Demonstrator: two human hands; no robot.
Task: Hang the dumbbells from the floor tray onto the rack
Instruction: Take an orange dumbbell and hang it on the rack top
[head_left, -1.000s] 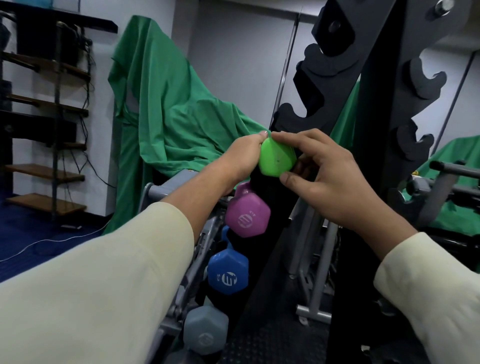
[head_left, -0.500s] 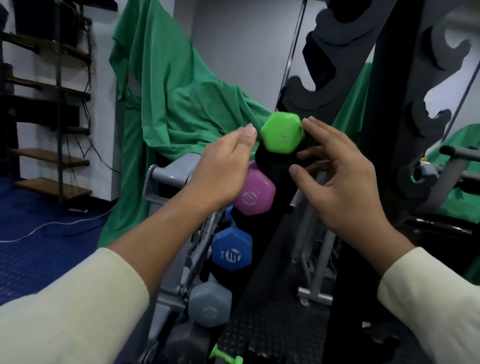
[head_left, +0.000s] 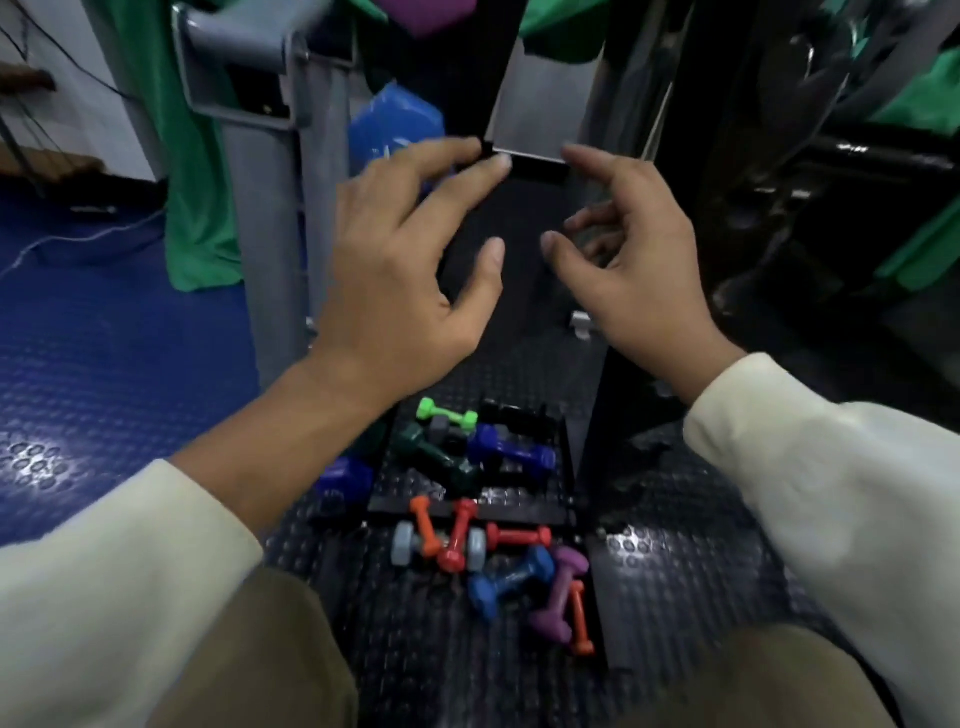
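Fingers of the left hand are spread and only slightly bent, gripping nothing, with the thumb pointing toward the other hand. Fingers of the right hand are loosely curled and apart, also empty; the two thumbs come close without touching. Both hands hover in the air in front of the dark rack upright, high above the floor.

At 6 o'clock from the hands, a black floor tray lies on the studded black mat, holding a jumble of small dumbbells. A light green dumbbell sits at the tray's 12 o'clock end, with a dark green dumbbell just below it and a dark blue dumbbell at its 3 o'clock. Toward the near end lie an orange dumbbell, two red dumbbells, a grey dumbbell partly under them, a blue dumbbell, a purple dumbbell and another slim orange one at the 5 o'clock corner.

At 12 o'clock from the left hand, a large blue dumbbell head hangs on the rack, blurred. Beside it at 9 o'clock stands a grey metal frame, with green cloth draped behind. Blue floor spreads at 9 o'clock. Cream sleeves cover both forearms.
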